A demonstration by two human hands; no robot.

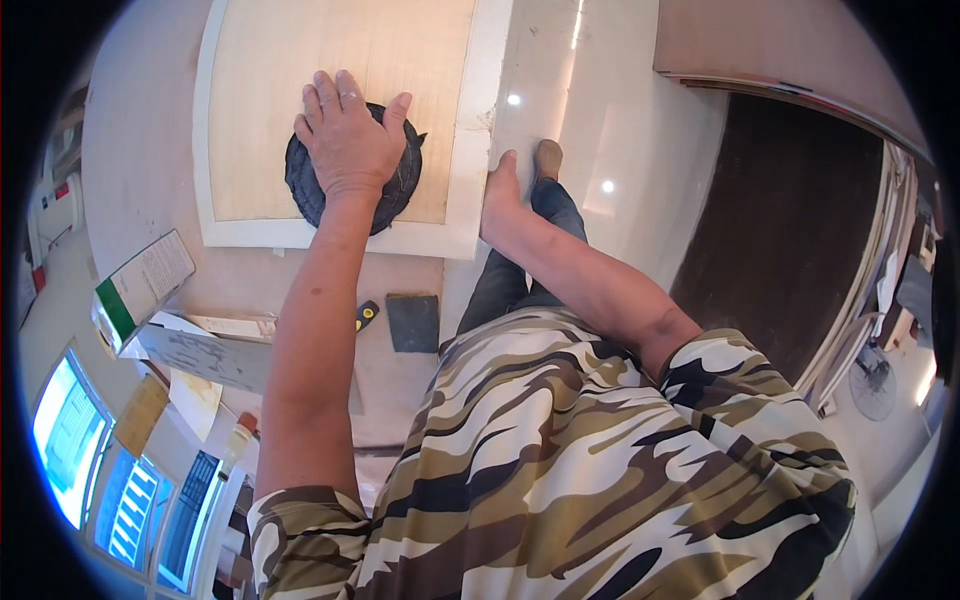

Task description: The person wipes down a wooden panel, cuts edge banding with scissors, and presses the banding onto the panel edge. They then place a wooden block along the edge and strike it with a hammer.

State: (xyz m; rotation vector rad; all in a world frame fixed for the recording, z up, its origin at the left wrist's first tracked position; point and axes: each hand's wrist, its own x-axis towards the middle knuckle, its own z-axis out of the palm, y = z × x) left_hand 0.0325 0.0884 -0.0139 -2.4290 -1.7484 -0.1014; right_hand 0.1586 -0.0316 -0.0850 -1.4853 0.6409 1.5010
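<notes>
The two hands are well apart. The left hand (350,145) lies spread, palm down, on a round black pad (403,185), and does not grip around it. This pad rests on the pale wooden panel (400,50), near the end of it closest to the person. The right hand (500,185) is at the right side of the white frame (350,237); whether its fingers close on the edge, I cannot tell.

In my judgement, the pad could slip sideways from under the palm, because only pressure from above seems to control it. A small piece stands out from its rim and might catch on the frame. The panel appears to reach past the side of the worktop (140,150), so a strong push there could make it tilt or slide. If the panel shifts toward the person, it may push the dark block (413,323) or the yellow-and-black tool (367,315) nearby.
</notes>
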